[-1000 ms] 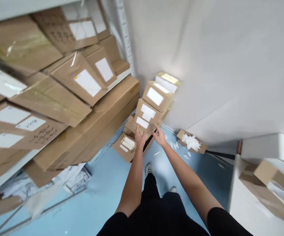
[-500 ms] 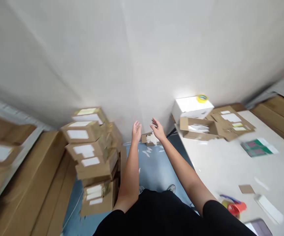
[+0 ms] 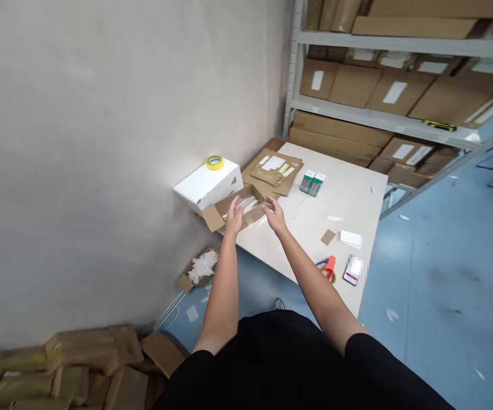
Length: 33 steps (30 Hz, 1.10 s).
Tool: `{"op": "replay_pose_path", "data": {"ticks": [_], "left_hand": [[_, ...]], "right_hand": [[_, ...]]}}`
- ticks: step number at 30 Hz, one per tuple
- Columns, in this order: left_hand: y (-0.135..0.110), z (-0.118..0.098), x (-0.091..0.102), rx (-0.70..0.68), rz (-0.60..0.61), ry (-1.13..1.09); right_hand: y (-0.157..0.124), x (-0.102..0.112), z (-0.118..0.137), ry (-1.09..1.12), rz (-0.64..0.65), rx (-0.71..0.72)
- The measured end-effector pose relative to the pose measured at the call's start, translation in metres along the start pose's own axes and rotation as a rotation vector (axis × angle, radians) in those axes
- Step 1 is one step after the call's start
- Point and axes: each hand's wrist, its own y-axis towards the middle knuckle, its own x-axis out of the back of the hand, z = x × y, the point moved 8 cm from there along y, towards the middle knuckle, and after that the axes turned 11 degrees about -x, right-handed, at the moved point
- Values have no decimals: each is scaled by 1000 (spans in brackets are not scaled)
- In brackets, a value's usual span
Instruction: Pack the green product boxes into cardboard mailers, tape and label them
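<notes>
My left hand [image 3: 234, 215] is stretched out in front of an open cardboard box [image 3: 253, 216] on the table's near left corner. My right hand [image 3: 274, 214] is held at the same height by the box's right end. The fingers of both are spread and grip nothing; whether they touch the cardboard I cannot tell. Inside the box lie whitish pieces, partly hidden by my left hand. Behind it stands a white box [image 3: 206, 181] with a roll of yellow tape [image 3: 214, 162] on top.
On the white table [image 3: 301, 250] are flattened cardboard [image 3: 281, 176], green packs [image 3: 312, 183], a red tape dispenser [image 3: 329, 266] and a phone [image 3: 352, 270]. Shelving [image 3: 357, 117] with cartons stands behind. A carton of white scraps [image 3: 203, 266] sits on the floor; more cartons [image 3: 92, 353] are lower left.
My view has swung to the right, bringing the table and shelving toward the middle. Both hands, still open, are now over the cardboard box instead of in front of the wall.
</notes>
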Motion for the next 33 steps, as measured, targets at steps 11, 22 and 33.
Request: {"op": "replay_pose_path", "data": {"ticks": [11, 22, 33], "left_hand": [[1, 52, -176, 101, 450, 19], [-103, 162, -300, 381, 919, -50], [-151, 214, -253, 439, 962, 95]], "right_hand": [[-8, 169, -44, 16, -414, -119], [-137, 285, -168, -174, -930, -476], [-186, 275, -284, -314, -1046, -818]]}}
